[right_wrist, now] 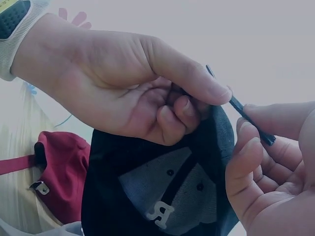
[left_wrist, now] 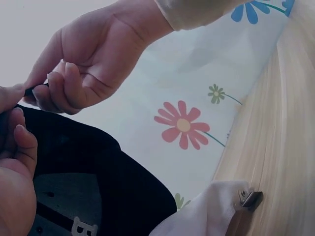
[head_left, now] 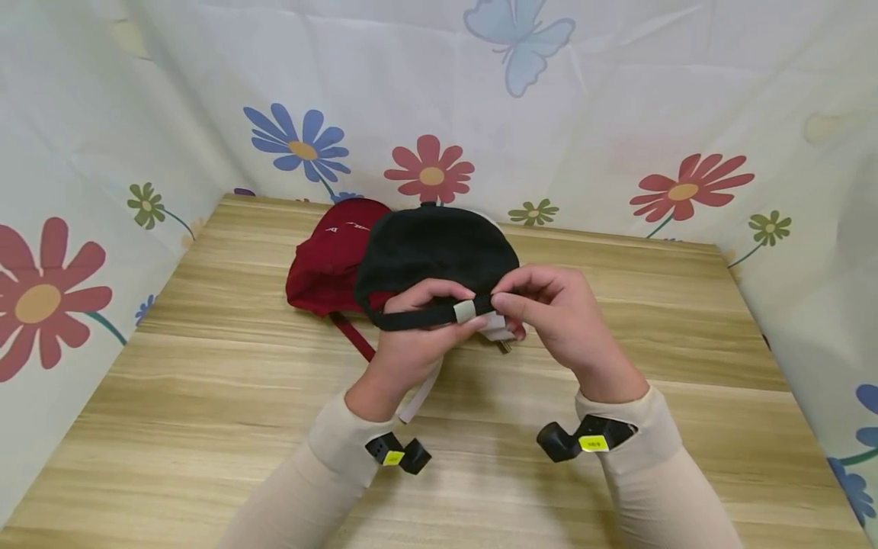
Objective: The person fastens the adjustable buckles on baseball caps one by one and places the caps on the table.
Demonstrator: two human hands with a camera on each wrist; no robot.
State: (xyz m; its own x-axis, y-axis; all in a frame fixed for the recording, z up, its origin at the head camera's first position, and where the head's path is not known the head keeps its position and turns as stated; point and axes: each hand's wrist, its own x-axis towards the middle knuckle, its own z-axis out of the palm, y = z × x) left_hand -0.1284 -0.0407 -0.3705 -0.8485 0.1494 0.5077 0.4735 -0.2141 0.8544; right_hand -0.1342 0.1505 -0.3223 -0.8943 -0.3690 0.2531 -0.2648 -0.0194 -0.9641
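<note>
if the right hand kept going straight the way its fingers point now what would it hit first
The right hand points across at the left hand, both pinching the black cap's strap. Going straight on, it would most likely meet the left hand's fingertips first; depth is hard to judge.

This looks like a makeshift recording booth, not a lived-in room. A wood-grain tabletop (head_left: pixel 206 396) is boxed in on 3 sides by a white flower-and-butterfly cloth (head_left: pixel 617 114), hung as a backdrop.
</note>
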